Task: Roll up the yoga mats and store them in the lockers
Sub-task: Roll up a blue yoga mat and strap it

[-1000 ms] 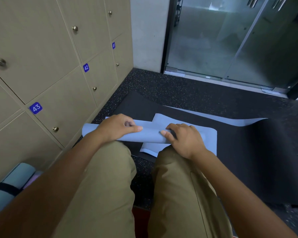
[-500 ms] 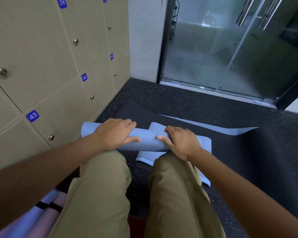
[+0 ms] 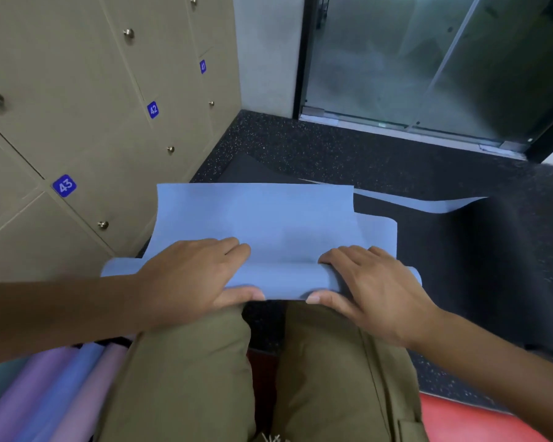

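Blue yoga mat point(image 3: 256, 218) lay across the person's knees, partly rolled: rolled portion ran left to right just beyond the knees, loose flap stood up and away from it toward the lockers point(image 3: 77, 106). Left hand point(image 3: 192, 279) gripped the left part of the roll, fingers curled over the top, thumb tucked under the near edge. Right hand point(image 3: 367, 288) gripped the right part likewise, fingers over the top and thumb against the near side. Both hands were closed round the roll; a bare stretch of roll showed between them, and the roll's ends stuck out past each hand.

Black mat point(image 3: 460, 266) was spread on the speckled dark floor point(image 3: 300, 138) under and beyond the blue one, its far corner turned up showing a pale blue underside. Locker doors on the left were closed, with plates 41, 42 and 43 legible. Rolled mats point(image 3: 55, 393) in purple, blue and pink lay at lower left beside the left knee. Glass door point(image 3: 412, 59) stood at the far side. Red surface point(image 3: 476, 419) showed at lower right.
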### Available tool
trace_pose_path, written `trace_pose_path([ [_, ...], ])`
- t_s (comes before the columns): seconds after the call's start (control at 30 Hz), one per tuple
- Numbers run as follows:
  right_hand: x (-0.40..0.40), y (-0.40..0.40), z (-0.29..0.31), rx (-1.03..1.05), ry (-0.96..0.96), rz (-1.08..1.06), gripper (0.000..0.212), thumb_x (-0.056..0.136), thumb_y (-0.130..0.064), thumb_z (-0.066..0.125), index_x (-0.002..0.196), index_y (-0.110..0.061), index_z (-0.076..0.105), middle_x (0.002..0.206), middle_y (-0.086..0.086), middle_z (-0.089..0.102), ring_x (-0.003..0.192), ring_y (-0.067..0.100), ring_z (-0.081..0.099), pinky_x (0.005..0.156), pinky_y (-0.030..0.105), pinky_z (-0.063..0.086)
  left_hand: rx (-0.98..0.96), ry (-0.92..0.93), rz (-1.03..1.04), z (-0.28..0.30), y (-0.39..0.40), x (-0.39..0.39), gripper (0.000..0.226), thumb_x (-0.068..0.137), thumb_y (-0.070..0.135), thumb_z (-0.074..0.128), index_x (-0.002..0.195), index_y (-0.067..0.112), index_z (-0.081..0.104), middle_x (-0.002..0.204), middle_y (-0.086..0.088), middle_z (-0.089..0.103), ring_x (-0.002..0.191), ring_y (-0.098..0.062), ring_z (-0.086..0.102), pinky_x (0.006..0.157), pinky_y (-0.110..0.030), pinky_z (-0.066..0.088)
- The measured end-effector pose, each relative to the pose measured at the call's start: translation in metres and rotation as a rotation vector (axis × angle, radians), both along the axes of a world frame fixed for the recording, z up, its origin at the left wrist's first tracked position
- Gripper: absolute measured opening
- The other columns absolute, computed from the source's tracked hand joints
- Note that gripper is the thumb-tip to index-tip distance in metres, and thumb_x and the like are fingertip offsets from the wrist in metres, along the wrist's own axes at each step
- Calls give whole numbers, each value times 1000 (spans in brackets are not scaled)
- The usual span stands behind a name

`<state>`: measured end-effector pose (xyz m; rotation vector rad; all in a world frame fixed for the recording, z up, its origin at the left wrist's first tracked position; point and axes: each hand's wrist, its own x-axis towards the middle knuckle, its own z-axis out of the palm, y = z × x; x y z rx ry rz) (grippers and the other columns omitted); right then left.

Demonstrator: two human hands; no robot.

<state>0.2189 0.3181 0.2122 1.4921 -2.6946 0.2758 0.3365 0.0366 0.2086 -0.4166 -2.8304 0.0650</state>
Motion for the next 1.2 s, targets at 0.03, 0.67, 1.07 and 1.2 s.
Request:
trace_pose_path([
  [0.03, 9, 5, 1, -14, 1, 21, 65, 96, -79, 26, 111, -25, 60, 94, -11, 64, 83, 15, 60, 74, 34, 48, 10, -19, 11, 0, 5, 11, 70, 98, 78, 16, 85, 20, 52, 74, 9, 46, 59, -16, 52, 46, -32, 41],
  [0.67, 71, 41, 26, 78, -140, 207, 47, 103, -70, 28, 108, -34, 59, 86, -17, 52, 71, 3, 53, 55, 19, 38, 405, -507, 83, 9, 45, 92, 73, 89, 90, 12, 83, 27, 49, 78, 8, 46, 79, -9, 45, 73, -28, 38],
  [1.07, 62, 33, 19, 50, -177, 222, 42, 105, -65, 34, 102, -34, 63, 95, -19, 48, 84, 6, 47, 79, 24, 39, 428, -294, -1, 8, 48, 96, 55, 90, 75, 53, 107, 25, 67, 101, 17, 54, 85, -4, 56, 77, -21, 42],
  [1.2, 67, 31, 13, -54, -124, 158, 38, 105, -55, 42, 114, -25, 65, 106, -13, 58, 91, 13, 56, 80, 30, 48, 611, -520, 145, 11, 41, 86, 54, 81, 84, 50, 103, 38, 66, 101, 19, 56, 93, -3, 58, 84, -21, 42],
])
